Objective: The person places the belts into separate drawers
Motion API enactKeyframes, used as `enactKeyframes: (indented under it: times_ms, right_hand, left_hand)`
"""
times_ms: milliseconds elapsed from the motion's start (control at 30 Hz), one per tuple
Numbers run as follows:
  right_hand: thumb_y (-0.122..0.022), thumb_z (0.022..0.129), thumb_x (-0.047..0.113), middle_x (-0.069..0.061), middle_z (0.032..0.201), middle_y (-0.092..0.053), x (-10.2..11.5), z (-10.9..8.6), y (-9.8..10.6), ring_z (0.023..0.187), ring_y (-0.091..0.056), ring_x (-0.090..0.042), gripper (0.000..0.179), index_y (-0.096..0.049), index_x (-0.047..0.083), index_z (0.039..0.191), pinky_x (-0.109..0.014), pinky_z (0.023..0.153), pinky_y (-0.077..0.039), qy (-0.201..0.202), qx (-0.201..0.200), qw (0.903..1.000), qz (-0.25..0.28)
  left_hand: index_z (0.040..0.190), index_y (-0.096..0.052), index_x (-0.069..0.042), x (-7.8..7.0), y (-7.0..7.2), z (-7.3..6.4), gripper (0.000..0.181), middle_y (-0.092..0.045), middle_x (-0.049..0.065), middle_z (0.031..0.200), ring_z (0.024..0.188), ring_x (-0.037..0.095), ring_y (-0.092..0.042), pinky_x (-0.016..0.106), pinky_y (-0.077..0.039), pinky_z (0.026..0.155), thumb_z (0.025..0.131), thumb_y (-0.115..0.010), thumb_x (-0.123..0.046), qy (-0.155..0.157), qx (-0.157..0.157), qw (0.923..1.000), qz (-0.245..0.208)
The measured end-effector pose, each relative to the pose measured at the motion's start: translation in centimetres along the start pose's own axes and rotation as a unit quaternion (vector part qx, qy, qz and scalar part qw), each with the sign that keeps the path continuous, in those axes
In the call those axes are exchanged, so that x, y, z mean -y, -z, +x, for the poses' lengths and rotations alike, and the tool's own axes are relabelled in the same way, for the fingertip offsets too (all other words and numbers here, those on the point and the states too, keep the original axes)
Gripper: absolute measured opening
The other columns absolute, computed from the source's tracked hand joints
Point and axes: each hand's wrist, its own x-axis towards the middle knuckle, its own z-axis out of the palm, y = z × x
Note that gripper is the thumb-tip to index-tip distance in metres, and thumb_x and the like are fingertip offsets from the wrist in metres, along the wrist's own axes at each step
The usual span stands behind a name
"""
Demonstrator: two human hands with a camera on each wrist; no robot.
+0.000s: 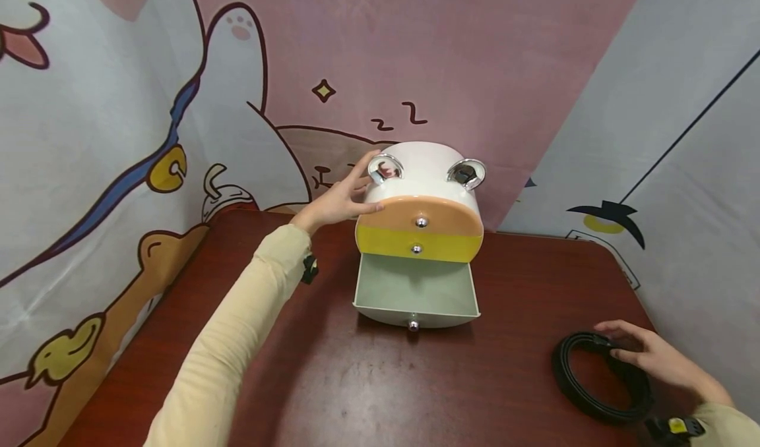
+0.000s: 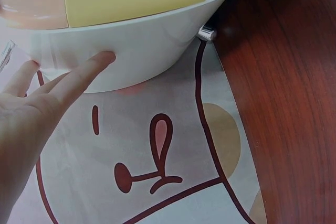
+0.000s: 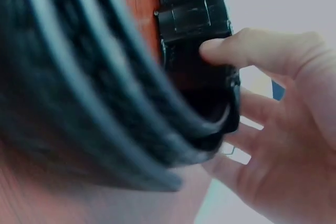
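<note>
A small drawer cabinet (image 1: 424,170) with a white body and two shiny ear-like rings stands at the table's back. Its orange drawer (image 1: 388,216) and yellow drawer (image 1: 386,241) are pushed in, while the green bottom drawer (image 1: 415,285) is pulled out with nothing inside. My left hand (image 1: 338,200) rests on the cabinet's left side, fingers extended along the white wall (image 2: 142,51). At the right, my right hand (image 1: 662,358) holds a coiled black belt (image 1: 572,384), thumb on the inner side and fingers outside, near the buckle end (image 3: 191,19).
The dark red-brown table (image 1: 332,381) carries the cabinet. Behind it hangs a cloth backdrop (image 1: 475,51) with cartoon animals, close to the cabinet's back and running down both sides of the table.
</note>
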Motion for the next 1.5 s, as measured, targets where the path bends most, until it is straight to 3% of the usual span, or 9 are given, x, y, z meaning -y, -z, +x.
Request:
enactKeyframes:
  times_ms: [300, 567, 767, 1000, 1067, 1200, 1300, 1500]
  right_hand:
    - [-0.063, 0.090, -0.006, 0.011, 0.114, -0.061, 0.2, 0.8, -1.0, 0.097, -0.061, 0.000, 0.030, -0.057, -0.007, 0.120, -0.023, 0.067, -0.053, -0.010, -0.040, 0.9990, 0.014]
    - [-0.069, 0.089, 0.002, 0.012, 0.111, -0.062, 0.6, 1.7, -1.9, 0.094, -0.059, 0.003, 0.032, -0.061, -0.005, 0.119, -0.022, 0.064, -0.051, -0.064, -0.087, 0.9939, -0.017]
    - [-0.068, 0.090, 0.004, 0.014, 0.109, -0.062, 1.0, 2.2, -2.4, 0.086, -0.065, -0.002, 0.035, -0.059, -0.009, 0.122, -0.027, 0.062, -0.054, -0.104, -0.100, 0.9896, 0.008]
    - [-0.069, 0.091, 0.011, -0.013, 0.107, -0.068, 1.9, 3.3, -2.7, 0.083, -0.065, -0.003, 0.040, -0.059, -0.010, 0.124, -0.027, 0.060, -0.052, -0.143, -0.119, 0.9826, 0.003]
    - [-0.068, 0.092, 0.013, -0.012, 0.102, -0.069, 2.3, 3.7, -2.6, 0.080, -0.064, -0.002, 0.040, -0.059, -0.010, 0.124, -0.027, 0.056, -0.050, -0.144, -0.124, 0.9818, 0.001]
    - [-0.069, 0.091, 0.014, 0.003, 0.097, -0.070, 3.2, 4.7, -2.0, 0.072, -0.061, -0.003, 0.039, -0.060, -0.009, 0.122, -0.030, 0.049, -0.045, -0.131, -0.144, 0.9809, -0.010]
    - [-0.069, 0.091, 0.013, 0.010, 0.095, -0.067, 3.8, 5.4, -1.4, 0.060, -0.056, -0.011, 0.037, -0.061, -0.008, 0.121, -0.030, 0.046, -0.043, -0.117, -0.161, 0.9798, -0.014]
    - [-0.069, 0.091, 0.018, 0.000, 0.087, -0.067, 4.4, 6.2, -0.9, 0.052, -0.051, -0.020, 0.039, -0.062, -0.006, 0.120, -0.030, 0.046, -0.041, -0.119, -0.189, 0.9743, -0.030]
  left_hand:
    - [0.156, -0.001, -0.032, 0.1, -0.2, 0.0, 0.097, -0.028, 0.024, 0.152, 0.135, 0.046, -0.030, 0.054, -0.045, 0.093, 0.090, -0.071, -0.016, 0.001, 0.001, 1.0000, -0.010]
    - [0.156, -0.001, -0.031, 0.1, -0.4, 0.1, 0.097, -0.030, 0.025, 0.151, 0.134, 0.048, -0.030, 0.055, -0.043, 0.094, 0.090, -0.071, -0.016, 0.001, 0.002, 1.0000, -0.007]
    - [0.156, -0.001, -0.031, 0.1, -0.3, 0.1, 0.097, -0.030, 0.024, 0.151, 0.134, 0.046, -0.031, 0.054, -0.046, 0.091, 0.090, -0.071, -0.017, -0.002, 0.001, 1.0000, -0.006]
    - [0.156, 0.000, -0.031, 0.1, -0.3, 0.1, 0.098, -0.028, 0.024, 0.152, 0.135, 0.046, -0.030, 0.053, -0.047, 0.091, 0.090, -0.071, -0.016, 0.001, 0.004, 1.0000, -0.006]
    - [0.156, 0.000, -0.032, 0.0, -0.2, 0.1, 0.098, -0.027, 0.023, 0.152, 0.136, 0.045, -0.029, 0.053, -0.047, 0.091, 0.090, -0.071, -0.016, 0.003, 0.005, 0.9999, -0.010]
    - [0.156, 0.000, -0.032, -0.1, -0.1, 0.1, 0.098, -0.026, 0.023, 0.153, 0.136, 0.045, -0.028, 0.054, -0.046, 0.092, 0.089, -0.072, -0.016, 0.007, 0.004, 0.9999, -0.012]
    - [0.156, -0.001, -0.031, -0.1, 0.0, 0.1, 0.098, -0.026, 0.024, 0.152, 0.136, 0.046, -0.029, 0.055, -0.044, 0.094, 0.089, -0.072, -0.017, 0.007, 0.000, 0.9999, -0.009]
    - [0.156, -0.001, -0.032, -0.1, 0.1, 0.0, 0.097, -0.028, 0.024, 0.152, 0.135, 0.045, -0.030, 0.055, -0.042, 0.096, 0.090, -0.071, -0.017, 0.005, 0.000, 1.0000, -0.005]
